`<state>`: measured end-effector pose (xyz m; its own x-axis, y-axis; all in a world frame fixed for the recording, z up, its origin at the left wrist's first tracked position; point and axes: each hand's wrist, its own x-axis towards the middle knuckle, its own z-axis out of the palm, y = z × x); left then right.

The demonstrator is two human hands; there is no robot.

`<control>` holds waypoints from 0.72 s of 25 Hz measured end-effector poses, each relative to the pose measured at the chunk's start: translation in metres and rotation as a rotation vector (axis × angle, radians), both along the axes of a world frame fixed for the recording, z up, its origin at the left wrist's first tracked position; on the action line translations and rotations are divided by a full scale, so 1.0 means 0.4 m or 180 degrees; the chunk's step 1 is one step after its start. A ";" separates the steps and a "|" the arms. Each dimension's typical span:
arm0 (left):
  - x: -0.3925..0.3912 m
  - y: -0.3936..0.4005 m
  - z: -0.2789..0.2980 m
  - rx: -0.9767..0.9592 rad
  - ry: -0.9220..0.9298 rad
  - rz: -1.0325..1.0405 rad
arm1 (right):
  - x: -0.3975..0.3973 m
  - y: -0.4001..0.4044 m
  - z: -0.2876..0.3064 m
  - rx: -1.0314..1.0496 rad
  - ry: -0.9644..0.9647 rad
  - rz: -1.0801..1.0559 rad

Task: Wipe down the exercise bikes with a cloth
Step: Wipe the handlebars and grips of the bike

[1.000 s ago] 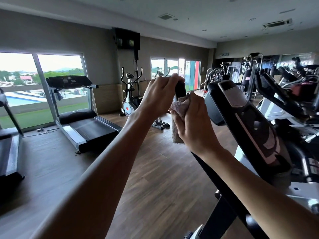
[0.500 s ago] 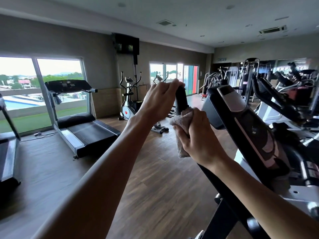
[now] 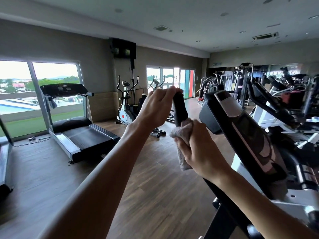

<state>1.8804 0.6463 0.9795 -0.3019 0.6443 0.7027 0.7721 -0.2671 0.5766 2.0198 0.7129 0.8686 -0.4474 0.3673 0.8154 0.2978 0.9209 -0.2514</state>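
Left hand (image 3: 156, 107) clenching upright handlebar (image 3: 180, 110) top (tilted slightly), right hand (image 3: 200, 149) squeezing cloth (image 3: 181, 133) around it

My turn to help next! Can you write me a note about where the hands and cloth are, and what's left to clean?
Left hand grips the top of the black foam handlebar grip.
Right hand holds the pale grey cloth wrapped round the bar just below that grip.
Done: cannot tell which parts are already wiped.
Left: the lower bar, the black and silver console, then the other bikes.
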 end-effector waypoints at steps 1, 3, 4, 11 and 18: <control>0.001 0.002 -0.002 0.0001 -0.0031 -0.0003 | 0.005 0.009 -0.008 0.0028 -0.0058 -0.0080; 0.003 0.004 -0.004 0.0030 -0.0059 0.0019 | -0.017 0.016 0.018 0.0086 0.0056 -0.0149; 0.005 0.003 -0.006 0.0042 -0.0058 0.0036 | -0.043 0.020 0.045 0.0103 0.0155 -0.0156; 0.002 0.003 -0.009 0.0051 0.0045 0.0144 | -0.073 0.018 0.085 -0.0047 0.0535 0.0108; 0.011 0.005 -0.007 0.0027 0.0046 0.0173 | -0.056 0.025 0.085 -0.0146 0.0195 0.0043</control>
